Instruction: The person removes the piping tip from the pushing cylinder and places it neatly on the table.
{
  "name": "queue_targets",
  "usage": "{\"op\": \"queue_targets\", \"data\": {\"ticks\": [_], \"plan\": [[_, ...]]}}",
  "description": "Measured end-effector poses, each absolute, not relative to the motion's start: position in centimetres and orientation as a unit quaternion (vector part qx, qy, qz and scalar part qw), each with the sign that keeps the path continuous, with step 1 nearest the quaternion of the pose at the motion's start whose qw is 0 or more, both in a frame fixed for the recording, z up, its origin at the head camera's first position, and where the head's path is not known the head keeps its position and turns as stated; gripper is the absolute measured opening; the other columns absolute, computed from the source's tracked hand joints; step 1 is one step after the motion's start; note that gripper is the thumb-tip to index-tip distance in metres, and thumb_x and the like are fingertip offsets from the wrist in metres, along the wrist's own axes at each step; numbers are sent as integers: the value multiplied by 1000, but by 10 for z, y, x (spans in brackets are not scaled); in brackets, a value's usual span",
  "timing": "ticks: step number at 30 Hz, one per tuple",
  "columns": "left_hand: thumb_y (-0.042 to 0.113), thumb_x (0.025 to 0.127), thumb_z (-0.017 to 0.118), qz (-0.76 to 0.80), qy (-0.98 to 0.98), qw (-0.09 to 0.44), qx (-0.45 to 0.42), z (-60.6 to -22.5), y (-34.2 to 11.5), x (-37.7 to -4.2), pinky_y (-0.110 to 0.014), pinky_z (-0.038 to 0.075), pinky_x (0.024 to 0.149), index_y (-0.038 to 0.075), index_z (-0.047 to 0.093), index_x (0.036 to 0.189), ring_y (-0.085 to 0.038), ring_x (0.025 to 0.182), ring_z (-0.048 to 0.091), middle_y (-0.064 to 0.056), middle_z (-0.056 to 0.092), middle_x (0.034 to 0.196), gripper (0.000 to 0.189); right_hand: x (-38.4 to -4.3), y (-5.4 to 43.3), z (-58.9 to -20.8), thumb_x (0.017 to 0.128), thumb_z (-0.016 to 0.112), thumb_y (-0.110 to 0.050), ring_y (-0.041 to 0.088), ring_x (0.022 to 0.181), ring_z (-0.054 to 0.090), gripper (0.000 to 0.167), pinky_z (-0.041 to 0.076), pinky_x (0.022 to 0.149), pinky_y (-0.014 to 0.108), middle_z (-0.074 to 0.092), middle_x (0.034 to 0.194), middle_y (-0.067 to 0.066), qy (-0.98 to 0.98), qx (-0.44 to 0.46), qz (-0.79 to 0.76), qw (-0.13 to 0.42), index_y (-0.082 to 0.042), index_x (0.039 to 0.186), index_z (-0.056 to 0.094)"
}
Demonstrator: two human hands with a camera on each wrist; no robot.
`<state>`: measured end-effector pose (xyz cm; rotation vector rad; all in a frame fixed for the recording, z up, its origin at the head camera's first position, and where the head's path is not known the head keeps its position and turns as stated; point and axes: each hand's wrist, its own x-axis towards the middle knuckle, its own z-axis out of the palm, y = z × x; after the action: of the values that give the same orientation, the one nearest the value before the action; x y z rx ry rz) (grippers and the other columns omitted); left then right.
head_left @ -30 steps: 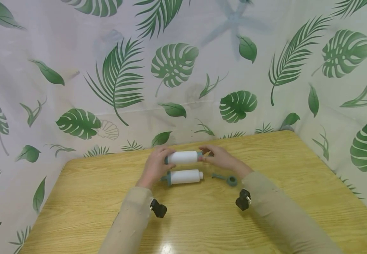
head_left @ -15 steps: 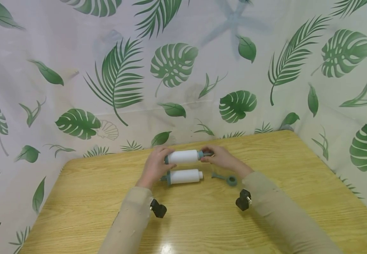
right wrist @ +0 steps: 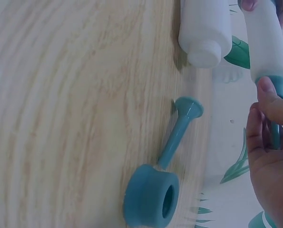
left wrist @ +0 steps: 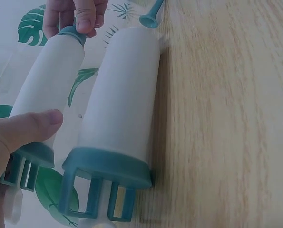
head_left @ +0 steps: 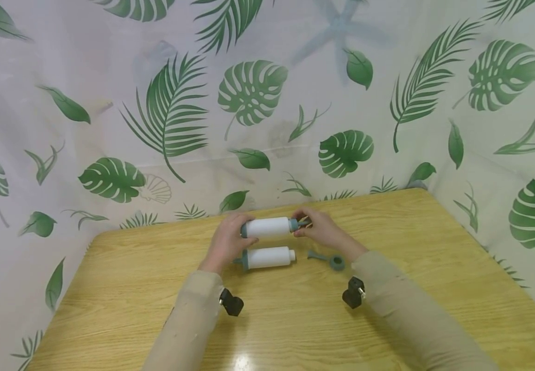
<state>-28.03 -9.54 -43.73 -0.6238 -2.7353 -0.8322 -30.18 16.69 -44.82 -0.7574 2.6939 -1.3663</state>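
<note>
My left hand [head_left: 226, 239] grips the teal-capped end of a white syringe-like tube [head_left: 268, 227], held level near the table's far side. At its other end, my right hand [head_left: 321, 229] pinches a teal screw ring [right wrist: 275, 84]; a slim teal nozzle [right wrist: 275, 135] sticks out of the ring, between the fingers. A second white tube [head_left: 269, 257] lies on the table just nearer, its bare white neck pointing right and its teal frame handle [left wrist: 103, 190] to the left. Right of that neck lie a loose teal nozzle [right wrist: 174, 135] and a loose teal ring [right wrist: 151, 197].
The wooden table [head_left: 286, 319] meets a leaf-printed curtain [head_left: 258, 134] along its back edge, close behind both hands. A black wrist camera [head_left: 231, 303] sits on the left sleeve, and another black camera [head_left: 353, 292] on the right.
My right fingers have shifted around the ring, and the nozzle beyond it shows more plainly. My left hand keeps its hold on the tube. The second tube and loose parts stay put.
</note>
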Motion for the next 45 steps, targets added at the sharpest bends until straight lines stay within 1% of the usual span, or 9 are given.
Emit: {"op": "queue_targets", "data": {"ticks": [11,17,21,24,26,29,33,35,45], "plan": [[19,75,83,-287,-931,94,-205,-437,-95,-282,-41,46,94,6,64,118,-26,112,55,-8,61,122,49,-301,167,-448,81,75,-2,32,93,63,37,55,76,34,62,109,18,858,-250,-449,7,-2,111,54],[21,75,83,-287,-932,89,-204,-437,-96,-282,-41,46,95,7,65,119,-25,114,55,-7,62,123,50,-301,166,-448,82,73,1,30,92,62,37,53,75,32,59,111,19,854,-256,-452,8,1,112,51],[21,76,83,-289,-930,88,-207,-436,-97,-281,-42,46,95,7,65,120,-25,114,55,-7,62,123,50,-301,167,-451,84,72,-3,30,96,59,45,52,79,35,54,117,20,847,-259,-464,36,3,121,48],[20,75,83,-289,-931,89,-205,-435,-97,-280,-42,46,95,8,65,120,-26,113,56,-8,62,123,50,-299,168,-451,89,68,-11,32,98,58,50,52,81,38,52,123,21,846,-262,-461,62,5,131,45],[20,75,83,-287,-932,89,-204,-435,-98,-279,-42,47,94,9,65,120,-26,113,56,-8,62,123,50,-298,169,-451,94,62,-15,33,97,59,49,53,79,39,53,125,22,849,-259,-454,74,5,135,45],[19,75,83,-285,-932,90,-207,-435,-99,-279,-42,47,94,8,65,121,-26,113,56,-8,62,123,50,-297,169,-449,98,55,-19,30,88,62,42,54,72,39,57,122,22,855,-254,-445,83,4,133,49],[20,75,83,-278,-932,90,-215,-437,-100,-280,-41,47,94,8,65,121,-26,114,56,-8,62,123,51,-297,169,-449,97,56,-16,28,84,63,38,54,69,33,60,118,21,857,-255,-440,80,3,129,52],[21,75,83,-276,-932,90,-217,-438,-100,-281,-41,47,94,9,65,121,-26,114,56,-8,63,123,51,-297,169,-449,96,58,-15,31,86,63,37,54,68,32,60,119,22,856,-255,-443,76,3,128,53],[20,75,83,-298,-928,79,-208,-441,-98,-280,-41,45,96,9,65,119,-25,113,56,-7,63,121,48,-294,170,-448,90,64,-9,31,100,63,36,53,85,37,59,119,22,852,-247,-460,45,2,123,55]]}}
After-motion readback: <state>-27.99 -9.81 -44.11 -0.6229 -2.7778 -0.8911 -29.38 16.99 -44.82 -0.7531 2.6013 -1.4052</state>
